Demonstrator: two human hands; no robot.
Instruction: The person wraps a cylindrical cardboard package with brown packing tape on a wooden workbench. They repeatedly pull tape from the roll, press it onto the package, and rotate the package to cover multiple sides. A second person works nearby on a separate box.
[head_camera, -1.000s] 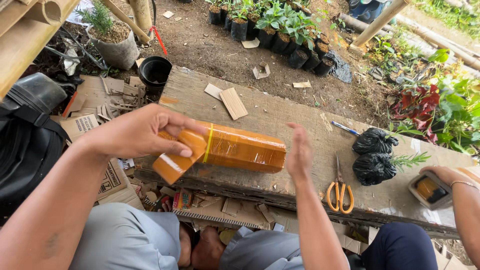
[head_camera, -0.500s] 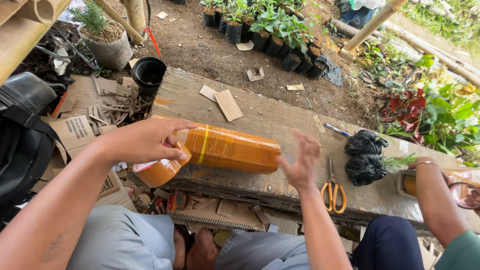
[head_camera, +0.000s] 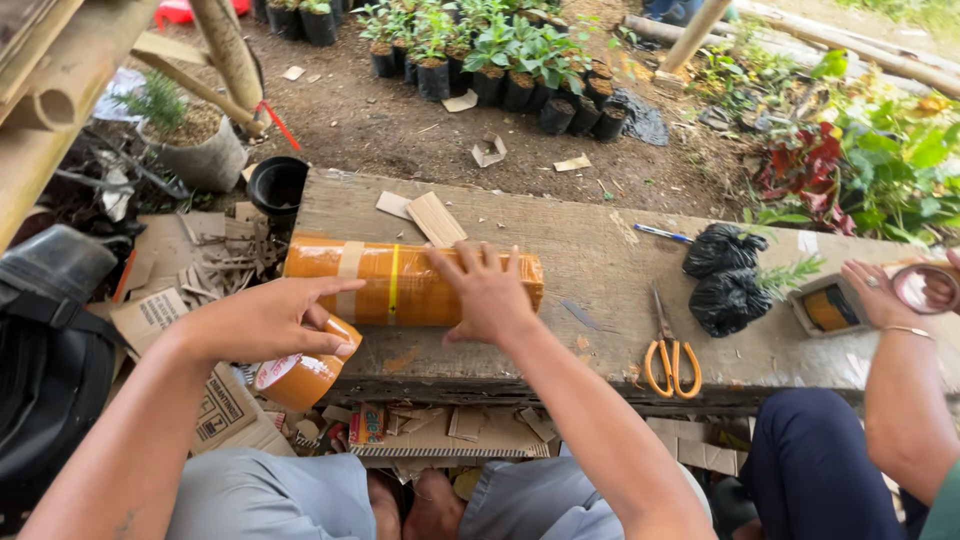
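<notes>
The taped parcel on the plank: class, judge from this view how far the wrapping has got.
Done: the long parcel is mostly covered in brown tape. In hand: the right hand presses it onto the wooden plank, and the left hand holds the tape roll at its left end. Left: the pale strip near that end looks uncovered; the scissors lie untouched.

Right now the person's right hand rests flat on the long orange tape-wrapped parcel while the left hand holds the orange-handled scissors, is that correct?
Not quite: the left hand holds a roll of brown packing tape. The orange-handled scissors lie untouched on the wooden bench. The right hand does rest on the long orange tape-wrapped parcel, as the head view shows.
</notes>
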